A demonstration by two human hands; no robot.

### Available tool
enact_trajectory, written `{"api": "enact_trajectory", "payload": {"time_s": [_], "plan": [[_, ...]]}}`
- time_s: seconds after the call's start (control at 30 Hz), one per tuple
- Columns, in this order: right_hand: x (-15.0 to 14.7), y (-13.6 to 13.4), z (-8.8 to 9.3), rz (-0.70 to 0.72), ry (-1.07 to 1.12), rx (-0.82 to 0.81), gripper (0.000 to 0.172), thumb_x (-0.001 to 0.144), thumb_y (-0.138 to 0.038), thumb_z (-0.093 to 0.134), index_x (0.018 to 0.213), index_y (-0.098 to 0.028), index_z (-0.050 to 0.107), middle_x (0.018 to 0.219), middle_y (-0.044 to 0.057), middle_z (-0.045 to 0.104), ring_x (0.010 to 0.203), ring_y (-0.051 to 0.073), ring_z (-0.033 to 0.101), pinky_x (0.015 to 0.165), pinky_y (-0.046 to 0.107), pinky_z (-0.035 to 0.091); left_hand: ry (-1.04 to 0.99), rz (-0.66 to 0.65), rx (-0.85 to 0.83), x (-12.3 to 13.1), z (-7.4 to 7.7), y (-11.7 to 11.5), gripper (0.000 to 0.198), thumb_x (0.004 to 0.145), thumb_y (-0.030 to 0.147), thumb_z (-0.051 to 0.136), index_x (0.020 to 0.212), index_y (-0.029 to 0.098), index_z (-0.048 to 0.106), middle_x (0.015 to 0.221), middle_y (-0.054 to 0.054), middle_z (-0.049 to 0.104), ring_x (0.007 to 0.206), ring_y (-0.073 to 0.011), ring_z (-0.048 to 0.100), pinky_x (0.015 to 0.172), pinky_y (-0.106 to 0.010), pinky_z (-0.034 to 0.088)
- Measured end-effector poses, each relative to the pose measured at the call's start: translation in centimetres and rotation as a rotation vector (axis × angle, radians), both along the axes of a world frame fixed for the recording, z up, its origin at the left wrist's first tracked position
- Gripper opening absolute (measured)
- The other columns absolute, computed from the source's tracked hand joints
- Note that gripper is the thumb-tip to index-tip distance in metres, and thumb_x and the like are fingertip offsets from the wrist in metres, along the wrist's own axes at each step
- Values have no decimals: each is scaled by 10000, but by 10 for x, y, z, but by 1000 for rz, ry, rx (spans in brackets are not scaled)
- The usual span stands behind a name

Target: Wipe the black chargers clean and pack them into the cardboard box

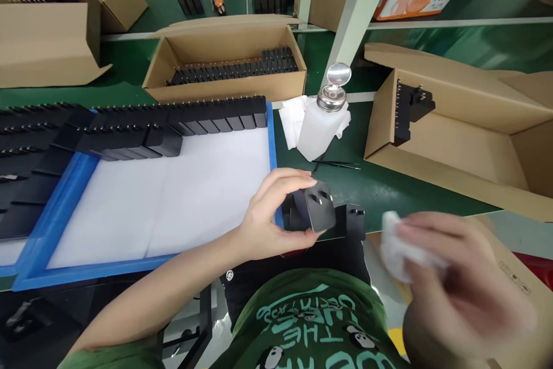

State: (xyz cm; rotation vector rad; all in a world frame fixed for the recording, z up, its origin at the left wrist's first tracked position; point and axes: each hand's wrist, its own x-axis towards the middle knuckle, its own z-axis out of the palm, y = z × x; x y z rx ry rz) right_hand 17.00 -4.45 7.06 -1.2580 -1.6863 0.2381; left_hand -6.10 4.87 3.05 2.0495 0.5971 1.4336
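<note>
My left hand (270,213) grips a black plug adapter (319,208) between thumb and fingers, its pronged face turned up, just off the right edge of the blue-rimmed white tray (273,144). My right hand (449,277), blurred by motion, is closed on a small white cloth (395,245) to the right of the adapter and apart from it. Another black adapter (355,220) lies on the green table beside the held one.
Rows of black adapters (173,121) fill the tray's far and left side. A white pump bottle (322,118) stands on white wipes, with tweezers (339,164) in front. Open cardboard boxes stand behind (224,64) and at right (458,133). A person stands far back.
</note>
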Motion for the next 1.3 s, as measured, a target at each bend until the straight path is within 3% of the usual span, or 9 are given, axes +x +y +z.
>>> {"api": "enact_trajectory", "payload": {"time_s": [0.1,0.2,0.33,0.47,0.77,0.9,1.07,1.17,1.3], "plan": [[-34,9,24,177,-416,133,522,862,-25,590,1359,-181,582,1202,99,605,976,177,621,817,300,574,23,69,-10,0,-1,-2,621,720,229,818,1285,217,559,1175,-124,600,1110,-271,631,904,-428,586],[-64,28,24,204,-367,183,504,925,-46,538,1413,-171,512,1169,99,620,1049,200,616,857,319,583,59,166,36,-1,2,-2,546,741,259,812,1231,206,576,1122,-107,624,1066,-249,632,882,-400,582],[-83,43,14,196,-276,133,511,957,-24,479,1428,-219,464,1023,64,630,884,155,604,758,269,563,54,207,66,-1,2,-3,511,744,305,828,1180,195,587,1090,-103,630,1024,-233,633,843,-371,584],[-85,37,6,163,-342,135,595,942,-24,512,1501,-173,372,1032,90,605,833,168,562,740,299,541,18,177,77,1,-2,-5,519,744,295,836,1187,176,592,1076,-109,629,1009,-227,642,830,-351,589],[-71,12,-6,161,-511,158,691,905,0,563,1540,-15,292,1124,199,596,1038,240,594,828,330,574,-9,189,45,-2,0,0,587,719,224,849,1249,202,599,1119,-106,614,1042,-211,640,886,-353,598],[-48,3,-4,233,-426,111,635,915,30,507,1523,-105,382,1124,147,584,1004,183,604,797,279,563,-75,98,-26,-4,4,5,643,685,216,866,1271,218,601,1130,-93,595,1053,-213,630,839,-341,611],[-2,8,-29,-182,-138,206,616,786,44,676,1283,-321,673,1084,63,616,769,137,605,624,287,502,-212,-136,-14,-3,7,7,763,639,195,891,1331,198,571,1162,-103,589,1081,-225,641,874,-345,621],[22,20,-62,-401,103,244,403,781,-54,740,1100,-298,772,1012,58,660,830,182,629,659,325,491,-208,-218,15,-4,6,7,821,622,201,906,1361,180,549,1183,-114,585,1109,-250,646,917,-379,621],[34,28,-102,-516,244,137,139,839,-220,734,969,-216,782,972,58,653,924,194,630,773,358,513,-201,-210,33,-6,4,7,844,596,208,926,1353,169,556,1182,-114,592,1137,-260,638,972,-401,603]]}}
